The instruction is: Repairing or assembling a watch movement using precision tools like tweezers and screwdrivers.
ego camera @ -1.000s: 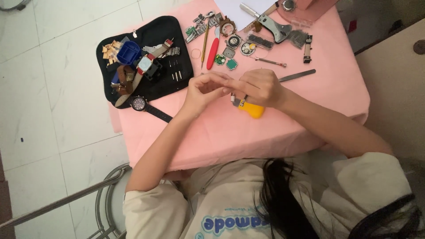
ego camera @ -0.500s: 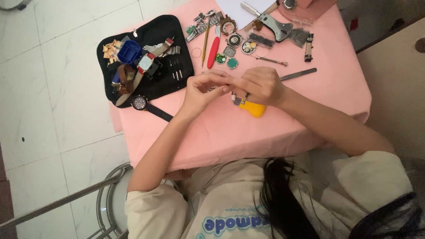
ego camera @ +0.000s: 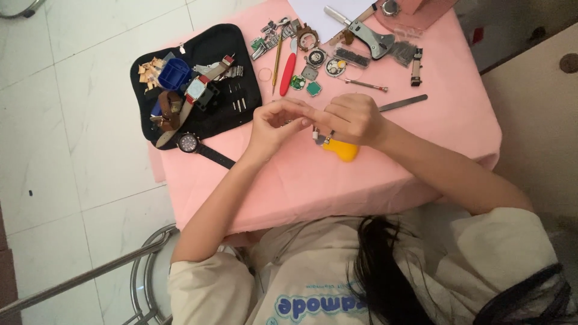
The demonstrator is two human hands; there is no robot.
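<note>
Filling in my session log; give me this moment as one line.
left hand: fingers pinched at small part | right hand: gripping yellow-handled tool | surface: pink tablecloth | nearby: black watch, tweezers

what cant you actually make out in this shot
Head view:
- What the left hand and right hand pinch: too small, covered by fingers.
- Yellow tool: mostly hidden under the right hand.
- Pink box: cut off by the top edge.
- Small parts: too tiny to identify.

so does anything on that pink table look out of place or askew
Mostly just working clutter. The black-strapped watch lies half off the black tool mat, near the pink tablecloth edge. Small parts are scattered loose above the left hand and right hand. Nothing looks spilled or broken.
</note>
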